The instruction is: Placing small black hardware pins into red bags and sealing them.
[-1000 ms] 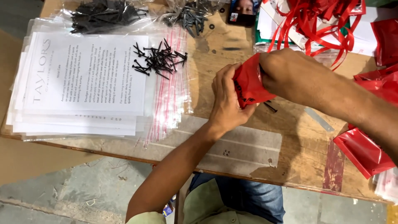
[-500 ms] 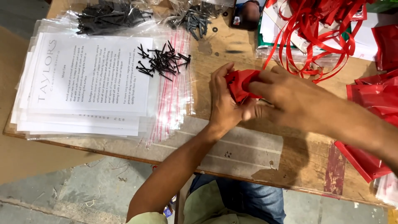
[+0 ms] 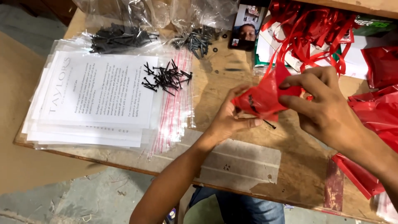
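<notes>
A stack of clear zip-top plastic bags with printed white sheets inside [image 3: 95, 99] lies at the far left of the worn wooden worktop [image 3: 248, 166]. On the right part of that stack sits a loose pile of small black screws [image 3: 166, 77], and beyond the stack a clear bag holds more black screws [image 3: 120, 36]. To the right of the stack, the left hand [image 3: 227, 118] is closed on the lower left side of a small red plastic pouch [image 3: 265, 97], thumb underneath and fingers curled up behind it. A single black screw [image 3: 269, 124] pokes out below the pouch, just by the left thumb tip. The right hand [image 3: 321, 108] pinches the pouch's right edge between thumb and forefinger, the other fingers bent loosely. The pouch is held just above the worktop, well right of the stack. Beyond it lies a tangle of red ribbon [image 3: 311, 29], with a dark phone [image 3: 245, 27] to its left. More flat red pouches [image 3: 373, 112] lie at the far right.
</notes>
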